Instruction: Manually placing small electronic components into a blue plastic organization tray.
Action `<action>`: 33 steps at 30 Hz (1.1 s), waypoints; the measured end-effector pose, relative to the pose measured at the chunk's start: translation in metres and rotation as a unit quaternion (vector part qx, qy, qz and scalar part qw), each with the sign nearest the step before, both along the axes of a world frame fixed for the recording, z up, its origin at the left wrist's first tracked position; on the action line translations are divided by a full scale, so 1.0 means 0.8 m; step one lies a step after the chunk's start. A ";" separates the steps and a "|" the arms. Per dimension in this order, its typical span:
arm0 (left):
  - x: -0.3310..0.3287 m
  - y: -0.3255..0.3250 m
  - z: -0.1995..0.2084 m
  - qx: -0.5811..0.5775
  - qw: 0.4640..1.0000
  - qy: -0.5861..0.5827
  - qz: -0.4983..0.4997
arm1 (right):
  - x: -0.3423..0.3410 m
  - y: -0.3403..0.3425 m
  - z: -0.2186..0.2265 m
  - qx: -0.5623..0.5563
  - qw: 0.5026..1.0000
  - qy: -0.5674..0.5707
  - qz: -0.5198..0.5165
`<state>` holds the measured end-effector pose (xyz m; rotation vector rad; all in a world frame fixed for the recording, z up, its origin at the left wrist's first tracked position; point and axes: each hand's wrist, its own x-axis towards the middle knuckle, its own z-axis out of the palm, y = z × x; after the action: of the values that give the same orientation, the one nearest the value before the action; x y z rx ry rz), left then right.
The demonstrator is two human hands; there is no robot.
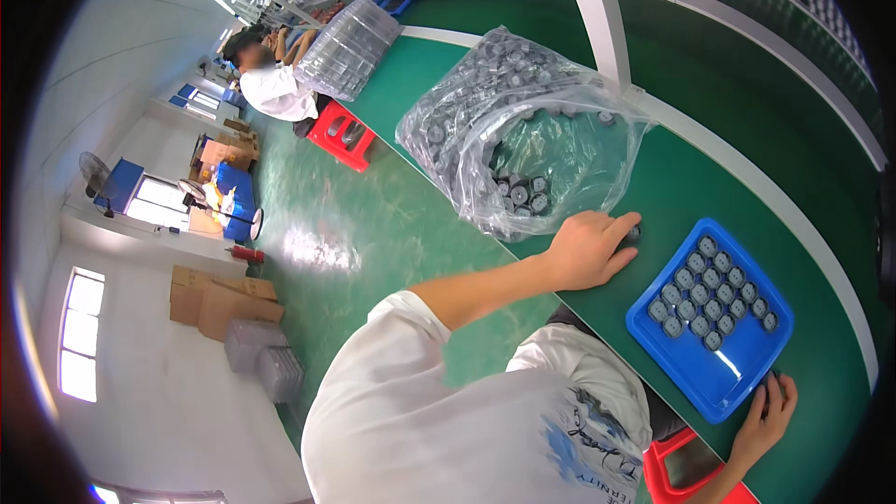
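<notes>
small grey round part sits on the green bench top, just by the mouth of the clear plastic bag, mostly hidden under left fingertips, so details can't be told. bag is crumpled, open at the near side, w/ many more grey round parts piled inside. blue tray lies flat, turned diagonal, to the right of the bag, near bench edge; grey parts in tray sit in neat rows filling its far half, near half bare.

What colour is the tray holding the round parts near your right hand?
Bright blue; the tray shows clearly in the head view, on the green table.
</notes>
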<state>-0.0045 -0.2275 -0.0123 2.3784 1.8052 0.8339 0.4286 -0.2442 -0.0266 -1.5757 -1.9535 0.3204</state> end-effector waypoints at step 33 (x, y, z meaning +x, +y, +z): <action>-0.013 0.012 0.017 -0.022 0.996 -0.055 -0.061 | -0.012 0.009 0.009 0.025 1.000 0.014 -0.011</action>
<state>-0.0150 -0.2177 0.0016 2.3373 1.6032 0.8828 0.4194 -0.2372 -0.0191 -1.5522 -1.9060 0.2811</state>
